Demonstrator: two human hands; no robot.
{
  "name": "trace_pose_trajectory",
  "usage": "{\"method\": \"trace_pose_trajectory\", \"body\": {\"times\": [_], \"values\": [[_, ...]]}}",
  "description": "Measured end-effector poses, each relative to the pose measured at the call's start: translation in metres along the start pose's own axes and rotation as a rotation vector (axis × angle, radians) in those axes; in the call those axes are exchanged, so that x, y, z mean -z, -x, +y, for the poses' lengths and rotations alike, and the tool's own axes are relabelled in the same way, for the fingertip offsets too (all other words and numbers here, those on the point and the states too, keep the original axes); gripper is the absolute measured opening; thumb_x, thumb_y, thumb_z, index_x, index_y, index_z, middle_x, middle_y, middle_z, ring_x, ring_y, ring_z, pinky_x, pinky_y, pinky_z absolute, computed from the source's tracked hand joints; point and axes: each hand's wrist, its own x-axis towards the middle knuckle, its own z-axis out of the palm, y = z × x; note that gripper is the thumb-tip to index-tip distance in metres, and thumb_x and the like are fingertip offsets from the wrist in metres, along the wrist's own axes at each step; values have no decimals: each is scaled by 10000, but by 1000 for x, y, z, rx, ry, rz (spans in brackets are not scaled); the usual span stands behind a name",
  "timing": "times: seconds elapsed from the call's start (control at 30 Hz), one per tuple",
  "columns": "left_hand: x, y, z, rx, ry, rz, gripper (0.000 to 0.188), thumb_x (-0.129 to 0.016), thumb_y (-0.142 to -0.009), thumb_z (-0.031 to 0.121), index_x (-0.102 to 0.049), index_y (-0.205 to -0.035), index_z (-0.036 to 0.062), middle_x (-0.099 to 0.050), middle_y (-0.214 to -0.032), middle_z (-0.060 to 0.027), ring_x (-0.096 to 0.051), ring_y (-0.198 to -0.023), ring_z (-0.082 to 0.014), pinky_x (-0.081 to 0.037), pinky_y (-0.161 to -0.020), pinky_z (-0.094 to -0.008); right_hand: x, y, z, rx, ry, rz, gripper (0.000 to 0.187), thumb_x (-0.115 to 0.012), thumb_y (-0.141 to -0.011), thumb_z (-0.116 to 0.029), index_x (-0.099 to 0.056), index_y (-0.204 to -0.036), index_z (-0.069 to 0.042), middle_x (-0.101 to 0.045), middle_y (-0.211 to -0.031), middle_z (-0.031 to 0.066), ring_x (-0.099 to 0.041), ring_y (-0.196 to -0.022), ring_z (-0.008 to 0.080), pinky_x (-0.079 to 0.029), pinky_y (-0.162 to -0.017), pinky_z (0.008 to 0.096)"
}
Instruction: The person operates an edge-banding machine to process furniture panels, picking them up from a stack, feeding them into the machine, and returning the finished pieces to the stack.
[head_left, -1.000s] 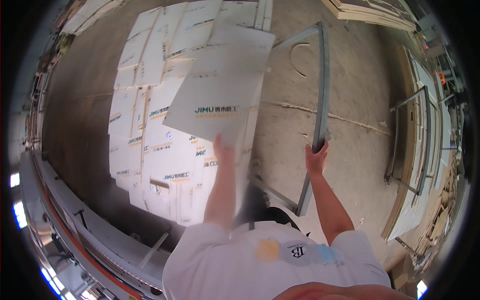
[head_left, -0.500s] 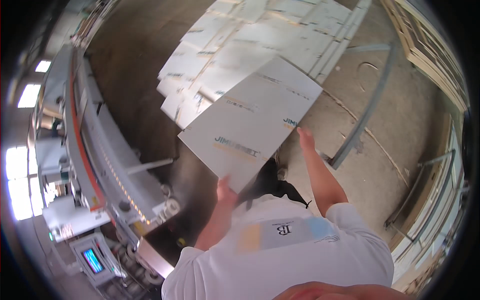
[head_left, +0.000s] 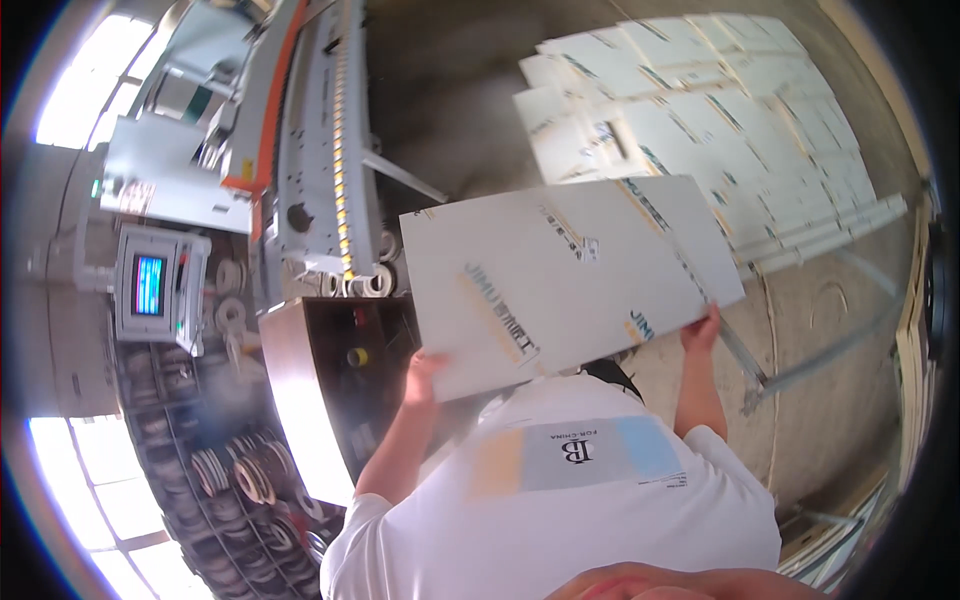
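Observation:
A large, flat white rectangular panel (head_left: 600,270) with printed marks is held out in front of my body. My left hand (head_left: 426,374) is closed on its near left corner, the thumb over the top face. At the near right corner, my right hand (head_left: 702,328) grips the edge, with its other fingers hidden below the panel. The panel covers part of the floor and the near side of a pile of similar panels (head_left: 690,110) beyond it.
Left of me stands a long grey machine (head_left: 310,150) with an orange strip and a control screen (head_left: 148,285). A brown-sided cabinet (head_left: 340,380) is near my left arm. Rolls of edging (head_left: 255,475) fill a rack. Metal rails (head_left: 820,340) lie at right.
My view and body have turned left, bringing the machine and rack closer. The panel has swung round with both hands still on it, and the pile now sits farther right.

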Motion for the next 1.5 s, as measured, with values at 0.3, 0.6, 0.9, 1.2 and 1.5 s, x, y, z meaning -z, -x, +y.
{"method": "trace_pose_trajectory", "body": {"times": [0.3,0.6,0.9,1.2,1.5], "values": [[298,-20,101,-212,-56,39,658,-733,-835,496,-651,-1193,-49,-710,-1113,-143,-696,-994,-239,-567,-873,-372,-151,56,164,5,224,-49,578,-549,-989,-424,-475,-1432,-61,-572,-1393,115,-575,-1256,306,-492,-1035,460],[450,-78,273,0,-737,572,426,-738,-914,332,-698,-1120,-38,-726,-965,-81,-670,-839,-161,-537,-748,-323,-227,30,368,108,387,-210,450,-503,-1031,-334,-539,-1358,-27,-592,-1352,156,-589,-1214,325,-478,-1036,449],[521,-120,343,-462,-1173,1059,370,-728,-841,285,-681,-1159,102,-654,-1195,-138,-602,-1139,-356,-490,-962,-430,-310,79,491,-298,479,-532,506,-567,-1025,-348,-470,-1441,-79,-518,-1478,70,-462,-1375,230,-396,-1112,394],[733,-112,468,-660,-101,1537,486,-773,-857,363,-616,-1099,-29,-674,-870,-98,-646,-765,-219,-524,-702,-353,-355,89,482,-406,587,24,652,-634,-938,-535,-492,-1424,-123,-532,-1423,40,-500,-1279,205,-418,-1061,361],[794,-45,527,-1027,-28,1424,203,-788,-884,236,-677,-822,79,-672,-760,-8,-585,-635,-137,-430,-539,-317,-368,80,453,-261,989,-247,492,-602,-954,-507,-566,-1317,-176,-615,-1272,-47,-567,-1134,129,-445,-921,292]]}}
